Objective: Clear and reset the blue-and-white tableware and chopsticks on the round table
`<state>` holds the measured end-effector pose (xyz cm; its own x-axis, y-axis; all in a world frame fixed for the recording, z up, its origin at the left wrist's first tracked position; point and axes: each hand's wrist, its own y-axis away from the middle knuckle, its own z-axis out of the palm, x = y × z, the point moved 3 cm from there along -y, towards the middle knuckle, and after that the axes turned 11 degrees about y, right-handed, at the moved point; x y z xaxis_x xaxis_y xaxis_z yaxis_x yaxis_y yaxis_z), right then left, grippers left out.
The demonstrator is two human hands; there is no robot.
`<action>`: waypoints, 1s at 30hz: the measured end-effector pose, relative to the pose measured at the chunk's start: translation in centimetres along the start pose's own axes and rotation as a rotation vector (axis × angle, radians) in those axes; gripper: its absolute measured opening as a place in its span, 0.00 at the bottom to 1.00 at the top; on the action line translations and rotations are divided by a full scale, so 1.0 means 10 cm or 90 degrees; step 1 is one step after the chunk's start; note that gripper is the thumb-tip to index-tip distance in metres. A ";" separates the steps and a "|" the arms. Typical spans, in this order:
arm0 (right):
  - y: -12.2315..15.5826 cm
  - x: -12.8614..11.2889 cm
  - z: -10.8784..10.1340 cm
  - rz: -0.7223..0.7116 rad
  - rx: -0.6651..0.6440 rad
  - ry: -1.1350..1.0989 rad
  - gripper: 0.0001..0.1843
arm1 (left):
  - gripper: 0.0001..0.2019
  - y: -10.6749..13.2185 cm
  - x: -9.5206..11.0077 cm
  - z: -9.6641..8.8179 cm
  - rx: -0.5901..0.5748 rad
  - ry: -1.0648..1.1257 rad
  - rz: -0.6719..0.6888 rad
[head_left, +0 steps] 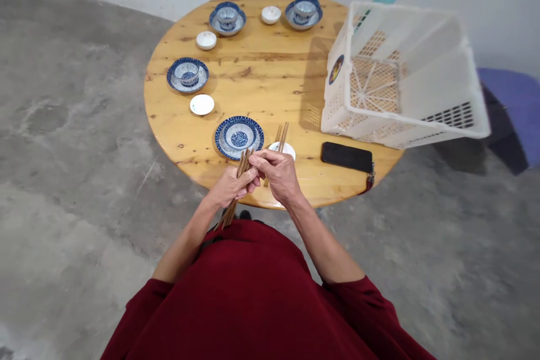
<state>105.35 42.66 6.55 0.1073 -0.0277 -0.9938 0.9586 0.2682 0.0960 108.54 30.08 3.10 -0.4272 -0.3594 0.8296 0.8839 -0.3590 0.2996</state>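
Note:
My left hand (pixel 230 185) is wrapped round a bundle of brown chopsticks (pixel 228 216), held at a slant just over the table's near edge. My right hand (pixel 280 173) meets it there, thumb and fingers pinching chopsticks near the bundle's upper end. A separate pair of chopsticks (pixel 283 136) lies across a small white dish (pixel 289 151), partly hidden behind my right hand. Just beyond my left hand sits a blue-and-white bowl (pixel 239 137) on a matching plate (pixel 220 145).
Round the wooden table (pixel 261 87) stand more bowl-and-plate settings (pixel 188 75) with small white dishes (pixel 202 104). A large white plastic basket (pixel 375 134), tipped on its side, occupies the right. Near it lies a black phone (pixel 346 156). A purple stool (pixel 512 107) stands beyond.

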 end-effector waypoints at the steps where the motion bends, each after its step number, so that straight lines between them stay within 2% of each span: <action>1: 0.01 0.00 -0.01 0.005 -0.005 0.002 0.18 | 0.30 0.00 -0.01 0.01 0.003 -0.003 -0.002; 9: 0.07 0.00 -0.10 0.017 -0.048 0.000 0.20 | 0.30 0.03 -0.06 0.14 0.017 0.009 0.000; 20: 0.08 0.09 -0.16 0.017 -0.152 0.005 0.22 | 0.30 0.10 -0.25 0.17 0.055 0.022 -0.019; 25: 0.11 0.21 -0.07 0.004 -0.141 0.034 0.23 | 0.29 0.19 -0.32 0.09 0.116 0.006 0.033; 30: 0.09 0.17 0.04 -0.044 -0.124 0.085 0.21 | 0.29 0.25 -0.27 -0.04 0.157 -0.023 0.096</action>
<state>106.52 42.51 4.95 -0.0043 0.0717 -0.9974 0.8919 0.4514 0.0286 111.84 29.79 1.42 -0.2836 -0.3599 0.8888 0.9586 -0.0817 0.2728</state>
